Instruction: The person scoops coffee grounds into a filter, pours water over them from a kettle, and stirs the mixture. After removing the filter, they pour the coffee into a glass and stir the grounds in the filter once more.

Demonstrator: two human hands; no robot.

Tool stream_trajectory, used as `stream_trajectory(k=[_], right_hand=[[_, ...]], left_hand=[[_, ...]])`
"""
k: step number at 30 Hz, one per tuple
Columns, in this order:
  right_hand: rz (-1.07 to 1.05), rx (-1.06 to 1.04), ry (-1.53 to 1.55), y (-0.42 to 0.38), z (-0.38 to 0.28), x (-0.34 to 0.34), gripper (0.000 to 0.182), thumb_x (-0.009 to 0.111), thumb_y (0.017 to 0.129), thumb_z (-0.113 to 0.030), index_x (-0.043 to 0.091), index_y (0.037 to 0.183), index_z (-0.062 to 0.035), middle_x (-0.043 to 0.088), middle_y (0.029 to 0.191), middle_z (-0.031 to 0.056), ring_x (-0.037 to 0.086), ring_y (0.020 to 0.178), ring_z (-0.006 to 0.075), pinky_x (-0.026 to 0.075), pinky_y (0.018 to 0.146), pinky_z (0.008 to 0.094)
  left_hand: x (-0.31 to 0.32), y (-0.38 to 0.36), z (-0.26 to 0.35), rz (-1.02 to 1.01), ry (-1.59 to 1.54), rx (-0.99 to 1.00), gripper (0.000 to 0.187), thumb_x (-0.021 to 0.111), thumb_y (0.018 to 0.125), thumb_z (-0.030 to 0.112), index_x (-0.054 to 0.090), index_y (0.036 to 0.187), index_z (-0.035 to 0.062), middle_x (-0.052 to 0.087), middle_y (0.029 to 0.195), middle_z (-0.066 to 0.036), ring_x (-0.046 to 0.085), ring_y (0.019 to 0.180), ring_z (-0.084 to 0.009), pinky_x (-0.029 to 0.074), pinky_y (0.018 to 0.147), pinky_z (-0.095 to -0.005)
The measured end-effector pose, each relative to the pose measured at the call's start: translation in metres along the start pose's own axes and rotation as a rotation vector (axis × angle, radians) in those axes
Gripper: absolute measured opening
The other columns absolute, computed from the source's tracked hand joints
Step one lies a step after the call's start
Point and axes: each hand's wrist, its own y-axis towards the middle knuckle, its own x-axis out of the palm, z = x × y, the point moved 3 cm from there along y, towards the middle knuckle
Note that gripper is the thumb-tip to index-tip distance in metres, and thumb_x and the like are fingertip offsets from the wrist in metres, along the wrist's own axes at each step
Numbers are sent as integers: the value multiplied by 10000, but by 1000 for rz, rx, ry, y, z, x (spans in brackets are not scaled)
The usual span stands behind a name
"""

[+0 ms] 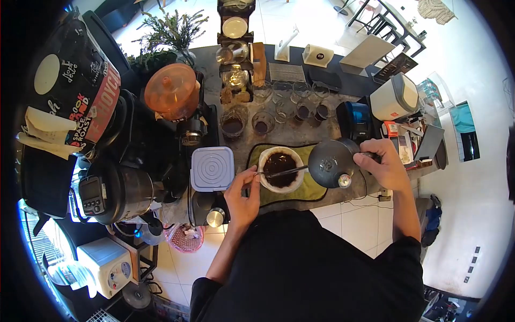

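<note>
My right hand (382, 165) is wrapped round the handle of a dark gooseneck kettle (330, 161). The kettle's thin spout (292, 171) reaches left across a white paper filter (263, 161) lined with wet, dark coffee grounds (281, 162). Close to the filter's left rim, my left hand (244, 198) pinches a thin thing at its fingertips; its kind cannot be made out where it meets the spout. Beneath the filter lies a green cloth (316, 190) with a dark edge. Whatever holds the filter is hidden under it.
Left of the cloth stands a square, pale-lidded container (213, 168). Behind are several glasses, including one with dark liquid (233, 125), and a grinder with an orange hopper (170, 91). A small black-and-blue device (354, 119) sits behind the kettle.
</note>
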Motion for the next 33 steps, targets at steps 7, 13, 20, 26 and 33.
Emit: stream_trajectory(k=[7, 13, 20, 26, 33], right_hand=[[23, 5, -63, -15, 2, -7, 320, 761, 908, -188, 568, 771, 28, 435, 645, 21, 405, 635, 97, 308, 571, 302], [-5, -26, -145, -22, 12, -25, 284, 769, 897, -166, 619, 770, 39, 461, 611, 25, 424, 597, 88, 300, 537, 296], [33, 42, -44, -26, 14, -34, 337, 700, 949, -185, 552, 737, 31, 412, 610, -2, 366, 612, 68, 289, 555, 297], [113, 32, 25, -24, 10, -37, 356, 659, 981, -181, 527, 721, 23, 421, 625, -20, 362, 630, 57, 288, 563, 284], [187, 10, 78, -27, 3, -46, 321, 660, 977, -165, 568, 740, 30, 467, 652, -37, 396, 642, 54, 306, 576, 267]], left_hand=[[1, 0, 0, 6, -20, -26, 127, 690, 950, 27, 683, 1067, -22, 755, 1132, -172, 746, 940, -184, 586, 795, -310], [1, 0, 1, -4, -19, -29, 139, 687, 954, 27, 669, 1081, -27, 756, 1134, -169, 747, 942, -184, 587, 802, -308], [1, -1, 0, -13, -33, -51, 150, 679, 960, 24, 660, 1101, -25, 757, 1125, -160, 748, 941, -183, 589, 808, -313], [2, -3, -2, -20, -33, -71, 208, 679, 966, 36, 641, 1165, -11, 760, 1092, -136, 743, 963, -181, 574, 827, -309], [2, -5, -3, -68, -39, -129, 255, 644, 996, 82, 608, 1230, -13, 737, 1161, -127, 700, 979, -134, 535, 870, -286]])
